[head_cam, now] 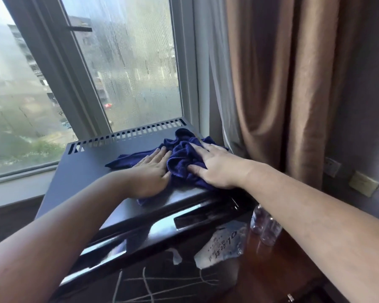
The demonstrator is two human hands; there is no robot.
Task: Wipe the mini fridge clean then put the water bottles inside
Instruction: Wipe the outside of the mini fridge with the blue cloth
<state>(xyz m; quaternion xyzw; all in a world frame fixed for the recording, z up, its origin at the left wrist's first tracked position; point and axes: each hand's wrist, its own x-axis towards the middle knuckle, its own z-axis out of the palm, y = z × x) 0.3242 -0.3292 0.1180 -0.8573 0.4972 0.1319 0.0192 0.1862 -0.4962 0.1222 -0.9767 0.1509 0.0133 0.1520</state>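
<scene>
1. Rain-streaked window glass (127, 62) fills the background, with a brown curtain (282, 84) hanging at its right; your mini fridge (85, 169) stands directly in front of them, its flat dark top tilted across the middle of your view.
2. On that top, toward the right rear corner, lies a dark blue cloth (182, 154), bunched into folds in the middle and spread flatter toward the left.
3. Your left hand (151, 173) lies palm down on the flatter part of the cloth, fingers straight and close together, pressing rather than gripping.
4. Your right hand (214, 167) rests on the bunched part, fingers spread and extended; the thumb presses into a fold, but nothing is pinched or closed around.
5. A row of vent slots (127, 134) runs along the back edge of the fridge top, just behind the cloth and next to the window.
6. Below the top, the glossy black front edge of the fridge reflects light in bright streaks.
7. Your water bottles (265, 224) stand outside the fridge, just beside its right front corner, on a reddish-brown wooden surface (271, 270); your right forearm partly hides them.
8. Next to the bottles, lower and to their left, sits crumpled clear plastic wrap (223, 243) with printed characters.
9. On the wall at far right, past the curtain, you can see a socket plate (332, 167).
</scene>
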